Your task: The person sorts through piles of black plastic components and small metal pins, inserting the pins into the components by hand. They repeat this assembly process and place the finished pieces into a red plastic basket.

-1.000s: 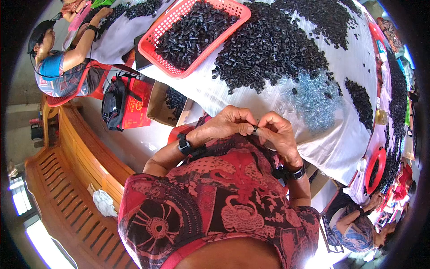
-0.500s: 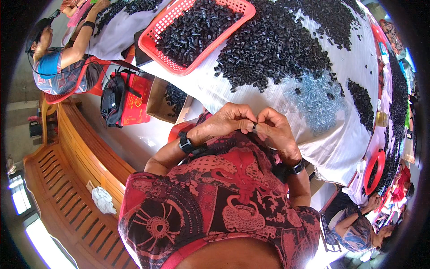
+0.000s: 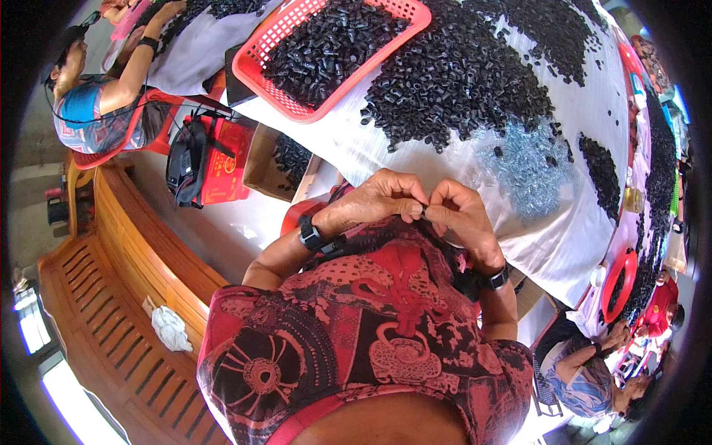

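Note:
My left hand [image 3: 378, 199] and my right hand [image 3: 461, 216] meet in front of my chest, just short of the table's near edge. Both are closed in a pinch, thumb against forefinger, on one small black plastic piece [image 3: 423, 211] that is mostly covered by the fingertips. Beyond them a large heap of small black tubular pieces [image 3: 460, 81] lies on the white-covered table [image 3: 415, 165]. To the right of that heap sits a pile of clear, bluish small parts [image 3: 528, 174], with a few black pieces on top.
A pink-red perforated basket [image 3: 315, 115] full of black pieces stands at the far left of the table. Below it are a cardboard box [image 3: 263, 167] and a black bag [image 3: 185, 163]. A wooden bench [image 3: 133, 319] runs along the left. Co-workers sit at left [image 3: 96, 104] and lower right [image 3: 586, 367].
My hands stay pinched together and have barely shifted; the fingers turn slightly around the small piece. The view has moved a little.

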